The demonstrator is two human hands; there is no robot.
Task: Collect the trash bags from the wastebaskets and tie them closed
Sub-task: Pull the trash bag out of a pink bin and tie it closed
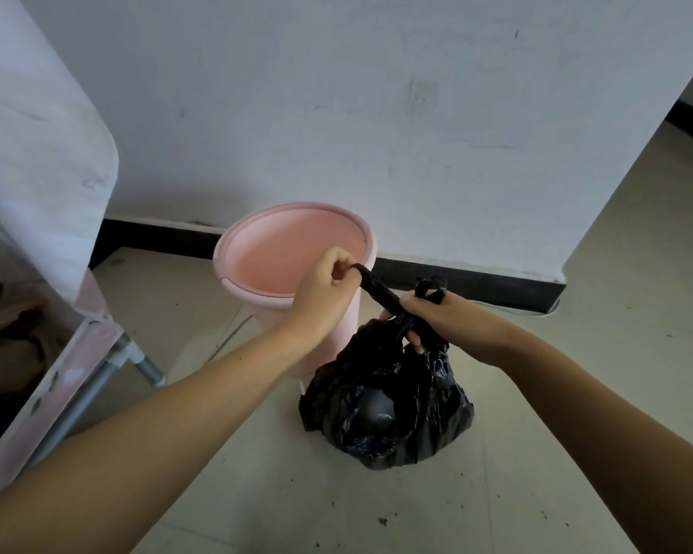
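Both bare forearms are reaching forward and converging over the trash bag (385,397). The left hand (323,291) is sitting higher, up and to the left of the bag, fingers curled and pinching one twisted strand of it. The right hand (437,321) is sitting right at the bag's neck, knuckles up, fingers wrapping the gathered plastic.

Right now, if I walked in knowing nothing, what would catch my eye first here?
First, the two hands at the centre tying a black trash bag on the floor: the left hand pulls one twisted strip of it up and to the left, while the right hand grips the bag's gathered neck. Just behind stands a pink wastebasket against the white wall, with no liner in it.
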